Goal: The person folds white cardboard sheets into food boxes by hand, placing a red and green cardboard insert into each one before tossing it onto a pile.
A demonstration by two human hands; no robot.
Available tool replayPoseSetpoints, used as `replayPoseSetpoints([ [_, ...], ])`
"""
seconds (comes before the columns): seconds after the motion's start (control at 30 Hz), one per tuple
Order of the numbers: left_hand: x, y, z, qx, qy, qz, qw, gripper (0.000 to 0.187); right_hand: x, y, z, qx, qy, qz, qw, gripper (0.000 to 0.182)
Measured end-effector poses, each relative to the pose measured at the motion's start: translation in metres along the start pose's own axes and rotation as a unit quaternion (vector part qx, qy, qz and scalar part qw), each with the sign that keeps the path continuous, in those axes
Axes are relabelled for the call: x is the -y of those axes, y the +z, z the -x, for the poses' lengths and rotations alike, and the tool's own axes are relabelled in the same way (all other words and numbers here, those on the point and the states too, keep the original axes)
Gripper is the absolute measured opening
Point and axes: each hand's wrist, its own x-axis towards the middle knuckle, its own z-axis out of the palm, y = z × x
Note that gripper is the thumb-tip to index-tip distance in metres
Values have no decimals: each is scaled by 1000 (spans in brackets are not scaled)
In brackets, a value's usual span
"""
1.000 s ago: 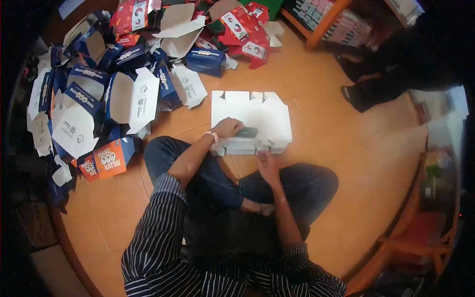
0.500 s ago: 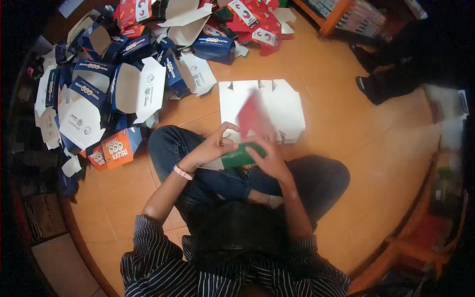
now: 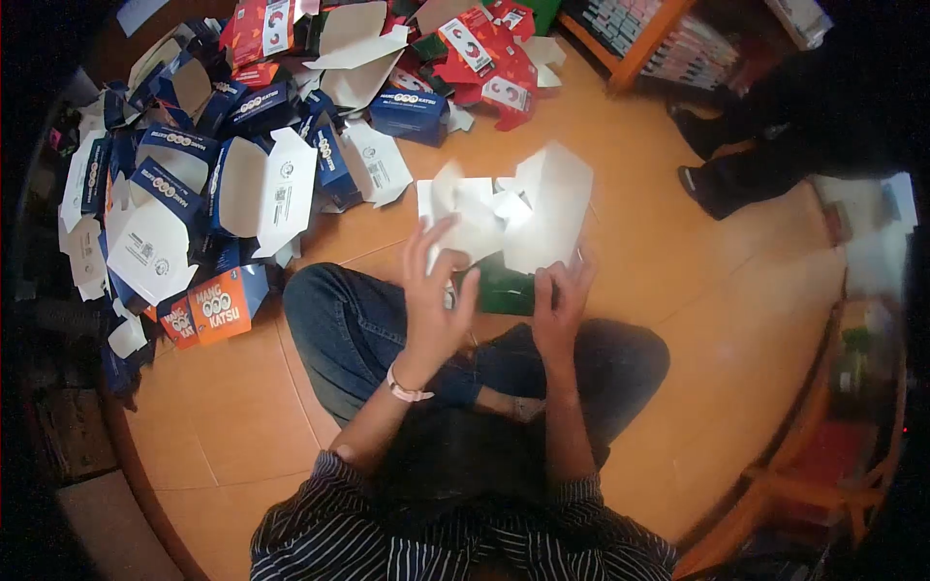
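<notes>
I sit cross-legged on an orange tiled floor. Over my knees I hold up a flat carton blank [image 3: 542, 208], white on the inside and green on the outside [image 3: 504, 290]. My right hand [image 3: 562, 305] grips its lower right edge. My left hand [image 3: 436, 290] has its fingers spread and rests against the blank's left flaps without gripping them. A pink band circles my left wrist. Behind the raised blank, a corner of a stack of white flat blanks [image 3: 426, 194] shows on the floor.
A heap of folded blue and white cartons [image 3: 194, 184] fills the floor at left, with an orange "Mang Katsu" carton [image 3: 218, 305] at its near edge. Red cartons [image 3: 480, 53] lie at the top. Another person's dark legs [image 3: 722, 174] and a wooden shelf [image 3: 630, 44] are at upper right.
My hands went from the stack on the floor to lifting one blank off it. The blank has turned so its white inside faces up, and my left hand has opened.
</notes>
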Motion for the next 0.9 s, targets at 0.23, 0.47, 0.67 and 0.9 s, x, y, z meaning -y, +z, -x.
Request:
replayPoseSetpoints([
  [0.23,-12,7,-46,264,167,106,944,30,-8,-18,-6,-25,58,-90,994,16],
  [0.47,61,31,-17,3,-92,123,988,76,5,-45,-23,-205,239,-469,825,19],
  [0.67,34,4,-19,152,5,124,981,31,-65,-50,-4,-300,131,-138,935,30],
  [0.9,11,4,1,278,30,158,947,6,-16,-44,10,92,273,-377,880,32],
])
